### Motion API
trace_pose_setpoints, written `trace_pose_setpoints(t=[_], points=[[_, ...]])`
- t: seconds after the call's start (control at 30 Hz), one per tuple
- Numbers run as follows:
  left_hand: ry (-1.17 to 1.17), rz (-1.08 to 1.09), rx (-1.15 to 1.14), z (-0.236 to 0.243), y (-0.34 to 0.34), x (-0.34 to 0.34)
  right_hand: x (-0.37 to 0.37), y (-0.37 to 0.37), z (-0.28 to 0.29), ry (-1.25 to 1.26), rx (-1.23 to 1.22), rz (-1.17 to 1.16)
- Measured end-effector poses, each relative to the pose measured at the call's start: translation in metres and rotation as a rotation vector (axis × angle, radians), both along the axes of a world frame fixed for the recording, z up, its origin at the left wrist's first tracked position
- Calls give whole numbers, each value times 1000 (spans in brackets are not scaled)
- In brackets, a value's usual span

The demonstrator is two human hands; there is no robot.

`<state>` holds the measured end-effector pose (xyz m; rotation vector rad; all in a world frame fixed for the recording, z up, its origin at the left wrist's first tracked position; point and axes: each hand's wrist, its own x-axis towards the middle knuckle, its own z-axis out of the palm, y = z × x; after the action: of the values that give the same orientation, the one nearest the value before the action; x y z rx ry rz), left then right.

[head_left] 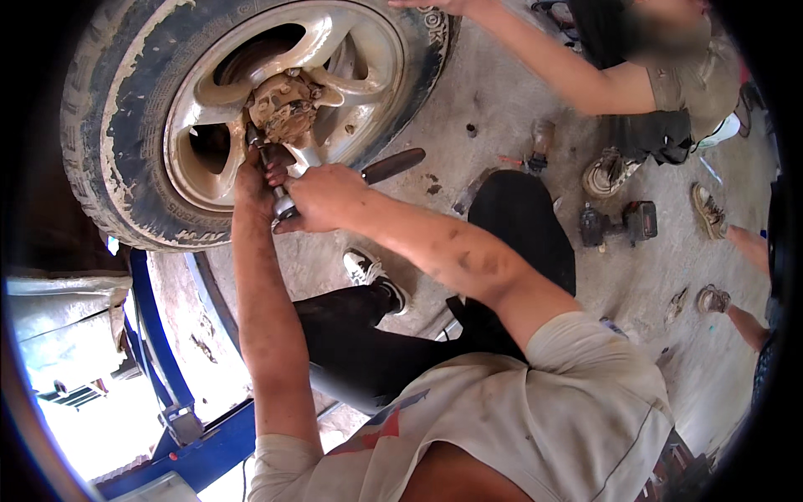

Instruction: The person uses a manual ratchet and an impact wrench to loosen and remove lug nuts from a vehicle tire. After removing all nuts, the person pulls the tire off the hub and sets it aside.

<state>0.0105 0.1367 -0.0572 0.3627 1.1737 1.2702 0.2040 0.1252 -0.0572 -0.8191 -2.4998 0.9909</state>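
Note:
A large off-road tyre (125, 142) on a mud-caked silver wheel rim (196, 171) fills the upper left. At its middle is a dirt-covered hub (280, 105) with bolts around it. A ratchet wrench (393, 166) has its dark handle pointing right, with a metal socket extension (261, 144) reaching toward a bolt at the hub's lower edge. My left hand (253, 180) is closed around the extension beside the rim. My right hand (322, 197) is wrapped around the wrench near its shiny head. Whether the socket sits on the bolt is hard to see.
A co-worker (619, 88) crouches at upper right, one arm stretched toward the tyre. On the concrete lie a cordless impact wrench (619, 222) and another tool (541, 144). Another person's legs (744, 326) show at far right. Blue lift beams (159, 335) stand at lower left.

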Motion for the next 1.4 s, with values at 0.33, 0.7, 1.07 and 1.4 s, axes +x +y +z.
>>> trace_pose_setpoints(t=[0.33, 0.7, 1.07, 1.4], points=[[68, 46, -29, -2, 2, 8, 11, 5, -11, 46, 100, 9], [124, 7, -28, 4, -7, 12, 26, -4, 27, -174, 32, 122], [165, 79, 127, 50, -35, 94, 68, -23, 29, 6, 86, 18], [-73, -1, 219, 39, 5, 58, 60, 8, 50, -58, 101, 8]])
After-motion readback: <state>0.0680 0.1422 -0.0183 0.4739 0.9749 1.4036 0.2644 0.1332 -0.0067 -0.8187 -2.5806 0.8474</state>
